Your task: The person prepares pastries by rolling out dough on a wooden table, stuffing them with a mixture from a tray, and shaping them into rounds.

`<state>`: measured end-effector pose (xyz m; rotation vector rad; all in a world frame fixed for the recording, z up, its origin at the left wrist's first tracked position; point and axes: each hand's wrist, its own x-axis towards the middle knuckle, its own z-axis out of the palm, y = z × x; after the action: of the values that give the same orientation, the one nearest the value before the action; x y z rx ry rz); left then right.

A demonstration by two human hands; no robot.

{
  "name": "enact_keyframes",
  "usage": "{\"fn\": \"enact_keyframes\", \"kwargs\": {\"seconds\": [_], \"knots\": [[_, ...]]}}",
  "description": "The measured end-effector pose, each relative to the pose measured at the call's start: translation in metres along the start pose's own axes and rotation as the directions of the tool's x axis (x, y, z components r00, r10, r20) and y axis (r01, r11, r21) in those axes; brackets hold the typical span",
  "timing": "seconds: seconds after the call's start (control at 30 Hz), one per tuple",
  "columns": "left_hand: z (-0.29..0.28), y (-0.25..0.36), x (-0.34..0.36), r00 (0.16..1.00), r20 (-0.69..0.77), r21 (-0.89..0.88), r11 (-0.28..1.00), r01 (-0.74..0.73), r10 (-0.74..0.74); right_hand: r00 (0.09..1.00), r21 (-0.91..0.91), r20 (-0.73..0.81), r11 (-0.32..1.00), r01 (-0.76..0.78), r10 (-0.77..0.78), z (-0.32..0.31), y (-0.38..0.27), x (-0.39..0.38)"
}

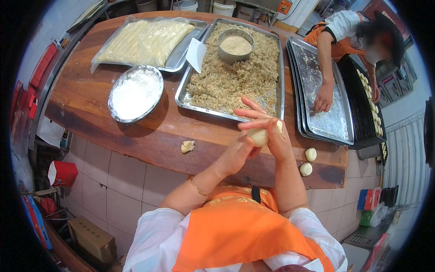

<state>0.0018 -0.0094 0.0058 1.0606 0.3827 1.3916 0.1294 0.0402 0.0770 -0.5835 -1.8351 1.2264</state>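
Note:
Above the near table edge, my left hand and my right hand are closed together around a pale, smooth dough ball. A bit of dough shows at the top by my right hand. Some fingers stretch out past the ball, and parts of it are hidden by them. Two finished-looking round dough balls, an upper one and a lower one, sit on the table to the right of my hands. To the left lies a small torn dough lump.
Beyond my hands stands a metal tray of crumbly filling, holding a round tin and a white scraper. Left are a bowl of flour and plastic-covered dough strips. A co-worker reaches over stacked trays at right.

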Motion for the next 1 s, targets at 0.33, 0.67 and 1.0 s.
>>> {"fn": "enact_keyframes", "kwargs": {"seconds": [0.33,0.67,1.0], "knots": [[0.015,0.018,0.005,0.963,-0.186,-0.353,0.928,0.121,-0.197,0.98,-0.457,-0.164,0.872,-0.177,0.113,-0.008,-0.019,-0.001],[-0.002,0.01,0.001,0.967,-0.178,-0.565,0.823,0.051,-0.182,0.914,-0.436,-0.024,0.818,-0.375,0.406,-0.032,-0.041,0.015],[-0.013,0.013,-0.003,0.954,-0.236,-0.365,0.927,0.092,-0.187,0.946,-0.55,0.118,0.813,-0.192,0.303,-0.027,-0.047,0.028]]}}
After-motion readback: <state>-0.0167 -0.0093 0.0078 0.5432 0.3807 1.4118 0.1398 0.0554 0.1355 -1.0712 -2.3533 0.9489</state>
